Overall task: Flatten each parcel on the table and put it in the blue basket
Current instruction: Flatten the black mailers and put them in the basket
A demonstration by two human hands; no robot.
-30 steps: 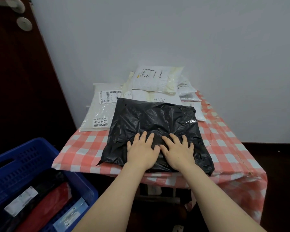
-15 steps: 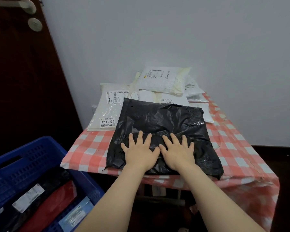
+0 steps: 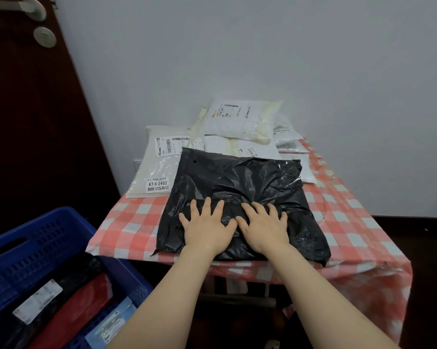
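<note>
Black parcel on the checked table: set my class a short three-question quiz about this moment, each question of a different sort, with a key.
1. True or false: both hands lie flat, palms down, on the black parcel.
2. Where is the blue basket? A) on the table B) below the table's near left corner C) against the wall behind the white parcels
3. Fill in: the printed number on the label of the white parcel to the left of the black one reads ____.

Key: 1 true: left hand and right hand press side by side. 2 B. 3 47-4-2402.
</note>
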